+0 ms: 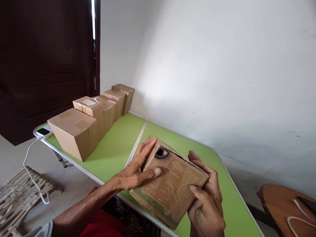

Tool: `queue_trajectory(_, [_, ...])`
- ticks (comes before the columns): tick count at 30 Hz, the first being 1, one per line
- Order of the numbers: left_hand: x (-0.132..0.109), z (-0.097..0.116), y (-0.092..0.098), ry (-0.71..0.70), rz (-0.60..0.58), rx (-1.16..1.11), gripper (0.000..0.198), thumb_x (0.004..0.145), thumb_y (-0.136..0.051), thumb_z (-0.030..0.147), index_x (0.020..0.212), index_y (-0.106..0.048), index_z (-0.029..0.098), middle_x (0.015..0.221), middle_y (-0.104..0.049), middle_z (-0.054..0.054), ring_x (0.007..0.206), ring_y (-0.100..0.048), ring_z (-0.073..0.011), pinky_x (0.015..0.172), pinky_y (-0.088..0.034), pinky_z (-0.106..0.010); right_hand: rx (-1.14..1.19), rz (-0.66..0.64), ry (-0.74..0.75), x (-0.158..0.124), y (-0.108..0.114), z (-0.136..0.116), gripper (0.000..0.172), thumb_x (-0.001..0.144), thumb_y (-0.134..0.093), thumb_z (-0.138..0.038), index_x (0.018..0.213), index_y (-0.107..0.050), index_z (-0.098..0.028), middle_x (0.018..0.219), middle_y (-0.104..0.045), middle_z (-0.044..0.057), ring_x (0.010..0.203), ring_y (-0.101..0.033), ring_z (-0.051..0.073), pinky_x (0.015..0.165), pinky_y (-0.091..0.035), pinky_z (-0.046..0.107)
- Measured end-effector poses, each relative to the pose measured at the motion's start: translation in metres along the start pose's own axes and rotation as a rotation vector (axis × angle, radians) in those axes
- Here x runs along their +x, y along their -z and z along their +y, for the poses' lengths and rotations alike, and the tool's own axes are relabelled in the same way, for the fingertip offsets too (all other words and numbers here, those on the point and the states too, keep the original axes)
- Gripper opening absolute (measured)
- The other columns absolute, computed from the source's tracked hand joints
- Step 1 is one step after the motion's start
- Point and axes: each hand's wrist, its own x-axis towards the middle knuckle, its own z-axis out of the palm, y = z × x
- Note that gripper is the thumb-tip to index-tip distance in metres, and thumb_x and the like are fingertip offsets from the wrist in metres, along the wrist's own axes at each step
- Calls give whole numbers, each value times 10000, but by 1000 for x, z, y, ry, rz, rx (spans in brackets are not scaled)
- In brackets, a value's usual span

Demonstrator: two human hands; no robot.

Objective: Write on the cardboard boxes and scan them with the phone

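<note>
A flattened brown cardboard box [172, 187] with printed text and a dark round hole near its top lies tilted over the near edge of the green folding table [118, 144]. My left hand [137, 171] rests on its left side, fingers stretched along the flap and thumb pressed on the printed face. My right hand [206, 197] grips its right edge, thumb on top and fingers curled behind.
A row of several closed cardboard boxes [74, 131] stands along the table's left side toward the white wall. A phone [43, 131] with a white cable lies at the left corner. A woven chair [22, 194] stands lower left, a wooden surface [283, 204] lower right.
</note>
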Motion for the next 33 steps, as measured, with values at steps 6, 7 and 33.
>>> queue_trajectory(6, [25, 7, -14, -85, 38, 92, 719, 1012, -607, 438, 1673, -367, 286, 1765, -273, -93, 1683, -79, -346, 1367, -65, -607, -557, 143, 183, -1, -20, -21, 483, 909, -623, -509, 1302, -647, -229, 1522, -570, 161, 1453, -469, 401, 1194, -329, 596])
queue_trajectory(7, [26, 8, -18, -106, 41, 124, 717, 1013, -590, 409, 1677, -351, 284, 1750, -287, -98, 1677, -95, -336, 1368, -61, -602, -673, 159, 211, 0, -24, -25, 539, 897, -641, -596, 1277, -649, -213, 1483, -573, 189, 1431, -476, 411, 1183, -346, 598])
queue_trajectory(33, [48, 14, -23, -251, -20, 299, 672, 942, -632, 394, 1567, -432, 249, 1476, -536, -114, 1398, -419, -347, 1229, -330, -544, -924, 225, 13, 28, -31, -46, 618, 722, -637, -695, 1110, -597, -217, 1210, -639, 167, 1100, -618, 349, 970, -514, 518])
